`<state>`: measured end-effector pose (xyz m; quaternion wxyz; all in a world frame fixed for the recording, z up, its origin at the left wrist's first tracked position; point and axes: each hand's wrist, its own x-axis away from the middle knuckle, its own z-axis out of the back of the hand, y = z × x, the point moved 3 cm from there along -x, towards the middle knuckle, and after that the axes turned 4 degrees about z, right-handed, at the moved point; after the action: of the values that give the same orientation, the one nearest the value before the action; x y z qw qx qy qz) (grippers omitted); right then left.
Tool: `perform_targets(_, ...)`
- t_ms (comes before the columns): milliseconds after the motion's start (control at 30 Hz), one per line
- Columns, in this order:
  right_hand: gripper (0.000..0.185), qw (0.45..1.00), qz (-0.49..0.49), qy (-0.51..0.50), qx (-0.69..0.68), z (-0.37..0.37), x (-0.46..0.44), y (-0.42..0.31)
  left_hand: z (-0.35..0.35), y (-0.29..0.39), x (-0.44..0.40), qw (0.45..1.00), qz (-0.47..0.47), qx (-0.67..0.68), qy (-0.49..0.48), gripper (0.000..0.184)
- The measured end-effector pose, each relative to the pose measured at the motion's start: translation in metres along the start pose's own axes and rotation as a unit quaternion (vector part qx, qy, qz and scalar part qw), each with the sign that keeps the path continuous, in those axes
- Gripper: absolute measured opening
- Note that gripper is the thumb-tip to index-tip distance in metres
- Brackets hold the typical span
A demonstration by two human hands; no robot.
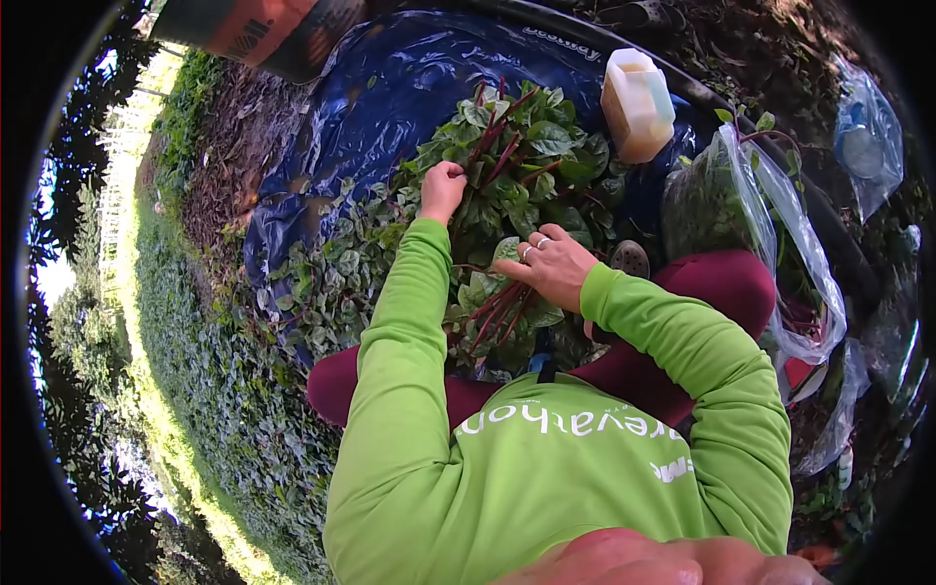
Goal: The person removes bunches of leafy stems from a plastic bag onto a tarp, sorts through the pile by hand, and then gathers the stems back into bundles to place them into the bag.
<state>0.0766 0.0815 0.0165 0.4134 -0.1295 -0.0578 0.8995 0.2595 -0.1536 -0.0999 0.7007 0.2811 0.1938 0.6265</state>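
Observation:
Leafy greens with dark red stems (551, 136) are heaped on a blue plastic sheet (390, 73). My left hand (443, 192) is at the left side of the heap, its fingers curled together against the leaves; what they hold, if anything, is hidden. Nearer my body, my right hand (554, 265), with rings on it, has its fingers closed over the upper end of a bunch of red stems (502, 310). The stems point down toward my lap, among more leaves.
A plastic jug (637, 107) of brownish liquid stands right of the heap. Beyond it is a clear bag of greens (717, 200). A large printed container (258, 34) is at the upper left. My bent knees flank the leaves. Another clear bag (868, 141) lies far right.

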Motion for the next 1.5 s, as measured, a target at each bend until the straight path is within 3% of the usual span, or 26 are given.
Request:
perform_targets(67,0.018,1.0,-0.003,0.01,0.009,0.002,0.0,0.001,0.001,-0.013,-0.005,0.998,-0.046,0.03,-0.013,0.025)
perform_targets(233,0.015,1.0,0.0,-0.026,0.002,0.0,0.002,0.0,-0.002,-0.013,0.014,0.979,-0.048,0.168,-0.106,0.027)
perform_targets(300,0.016,0.999,0.003,-0.034,0.002,-0.002,0.002,-0.002,-0.006,-0.011,0.017,0.992,-0.123,0.012,0.014,0.028)
perform_targets(367,0.016,0.999,0.007,-0.044,0.004,-0.004,0.003,-0.004,-0.013,-0.013,0.014,0.993,-0.103,0.048,0.02,0.032)
perform_targets(433,0.018,0.999,0.012,-0.05,0.006,-0.006,0.004,-0.003,-0.011,-0.001,0.019,0.997,-0.014,0.065,-0.041,0.034)
perform_targets(567,0.018,0.999,0.014,-0.041,-0.002,-0.002,0.003,0.0,0.009,0.027,0.031,0.999,-0.027,0.008,-0.025,0.033)
perform_targets(667,0.023,0.999,0.01,-0.052,0.014,0.002,0.001,-0.001,0.039,0.059,0.066,0.995,-0.101,-0.015,-0.01,0.028)
perform_targets(767,0.034,0.999,-0.002,-0.03,0.015,0.001,-0.001,0.002,0.036,0.059,0.101,0.987,-0.106,0.036,-0.118,0.024)
perform_targets(833,0.044,0.999,-0.024,0.045,0.019,0.004,0.0,0.005,0.031,0.058,0.126,0.973,-0.113,0.07,-0.187,0.022)
perform_targets(900,0.045,0.999,-0.04,0.023,0.022,0.005,0.0,0.009,0.005,0.038,0.145,0.906,0.022,0.306,-0.292,0.022)
perform_targets(933,0.044,0.997,-0.057,0.034,0.023,0.005,0.001,0.013,0.006,0.035,0.151,0.9,0.04,0.278,-0.332,0.029)
perform_targets(967,0.042,0.996,-0.075,0.046,0.025,0.005,0.001,0.016,-0.005,0.023,0.156,0.9,0.041,0.279,-0.332,0.029)
perform_targets(1033,0.036,0.995,-0.093,0.038,0.018,0.01,-0.001,0.013,-0.021,0.016,0.166,0.904,-0.078,0.338,-0.249,0.03)
perform_targets(1200,0.021,0.995,-0.044,0.088,0.018,-0.001,0.003,0.015,-0.007,0.041,0.16,0.884,-0.001,0.329,-0.332,0.028)
perform_targets(1233,0.021,0.995,-0.046,0.088,0.017,0.002,0.003,0.015,0.002,0.051,0.147,0.908,-0.016,0.265,-0.325,0.026)
perform_targets(1267,0.018,0.997,-0.072,0.015,0.014,0.002,0.003,0.016,0.004,0.058,0.131,0.928,-0.032,0.199,-0.314,0.026)
perform_targets(1300,0.015,0.994,-0.097,-0.058,0.01,0.0,0.004,0.016,-0.003,0.056,0.113,0.949,-0.027,0.248,-0.193,0.02)
perform_targets(1367,0.014,0.993,-0.099,-0.054,0.021,-0.005,0.004,0.013,0.002,0.061,0.075,0.983,-0.007,0.183,-0.019,0.014)
perform_targets(1400,0.013,0.993,-0.1,-0.05,0.036,-0.007,0.004,0.014,-0.012,0.042,0.052,0.986,-0.052,0.155,0.039,0.016)
perform_targets(1500,0.02,0.993,-0.109,-0.041,0.028,-0.01,0.002,0.015,-0.017,0.055,0.042,0.993,-0.059,-0.102,0.016,0.025)
